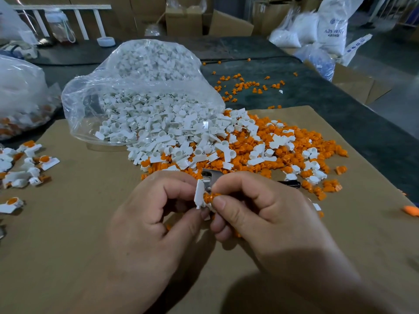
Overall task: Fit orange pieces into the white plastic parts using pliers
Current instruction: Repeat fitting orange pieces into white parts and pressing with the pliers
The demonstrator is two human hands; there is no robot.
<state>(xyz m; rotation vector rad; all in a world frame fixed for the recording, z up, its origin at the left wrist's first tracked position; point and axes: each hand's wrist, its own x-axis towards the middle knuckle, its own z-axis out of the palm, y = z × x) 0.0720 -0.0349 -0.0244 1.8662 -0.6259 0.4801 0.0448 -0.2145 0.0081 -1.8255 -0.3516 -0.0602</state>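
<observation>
at lower centre the left hand (158, 214) clamps thumb and forefinger on a white plastic part (199, 196), held edge-on. the right hand (260, 214) pinches an orange piece (209, 197) that touches the part's right face, its long axis running left to right, so the push should go leftward. the pliers (209, 177) show a metal head just above the fingers, nearer the right hand; whether either hand holds them i cannot tell. beyond, a heap (283, 159) of orange and white bits lies on the cardboard (79, 234), spilling from a clear bag (140, 87) of white parts at upper centre. a second bag (20, 94) at the left edge holds white and orange mixed.
</observation>
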